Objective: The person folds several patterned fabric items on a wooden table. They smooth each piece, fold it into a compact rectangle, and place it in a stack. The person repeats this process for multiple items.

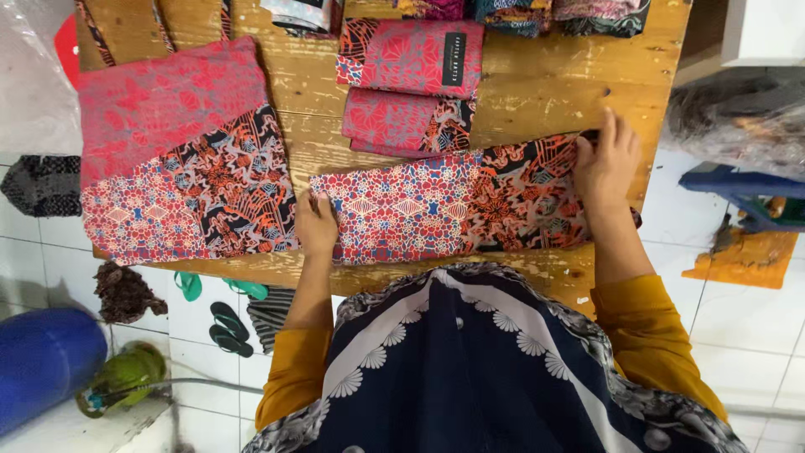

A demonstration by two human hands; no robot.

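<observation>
Folded strip of batik cloth (444, 210) lying flat across near edge of wooden tabletop (545, 92), long side running left to right; pattern red and white florets on left portion, black and orange motifs toward right end. Left hand (316, 225) resting on left end of strip, fingers loosely together, pressing down on cloth rather than gripping it. Right hand (605, 164) on far right end, palm down, fingers slightly spread over upper right corner of cloth, pinning it; cannot tell whether fingertips curl under an edge. Mustard-yellow sleeves (646, 335) on both arms, dark navy scarf with white scallop print (470, 369) filling lower middle of view. To left of strip, just beside it, larger folded batik piece (176, 151), red upper part, black-orange and floret lower part. Beyond strip, small stack of folded red batik with black label band (415, 84). More folded fabrics (520, 13) along far edge, partly cut off. On white tiled floor at left: green sandals (222, 306), blue cylinder (42, 361), green gas canister (126, 377). At right, blue stool (738, 189) and orange mat (746, 256).
</observation>
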